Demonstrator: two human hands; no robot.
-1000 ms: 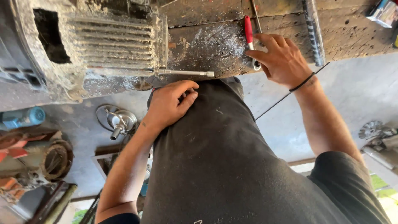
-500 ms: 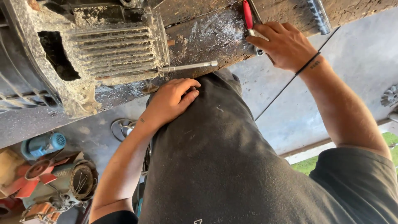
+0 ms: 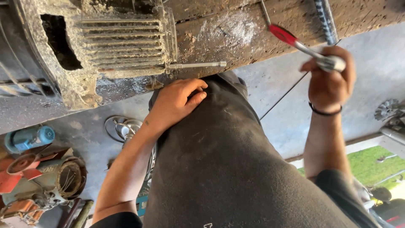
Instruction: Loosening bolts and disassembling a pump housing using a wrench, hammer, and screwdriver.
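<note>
so the tool [image 3: 306, 45] is a slim metal rod with a red plastic sleeve partway along it. The right hand [image 3: 329, 80] has its fingers curled tight round the shiny silver end, up near the top right. From there it runs up and to the left at a slant, red part [image 3: 282, 34] in the middle, then a thin bare metal shaft [image 3: 265, 12] that goes on to the top edge of the view. The thin end lies over the dirty wooden tabletop [image 3: 236, 33]; can't tell if it actually touches the wood. It's a bit blurred
</note>
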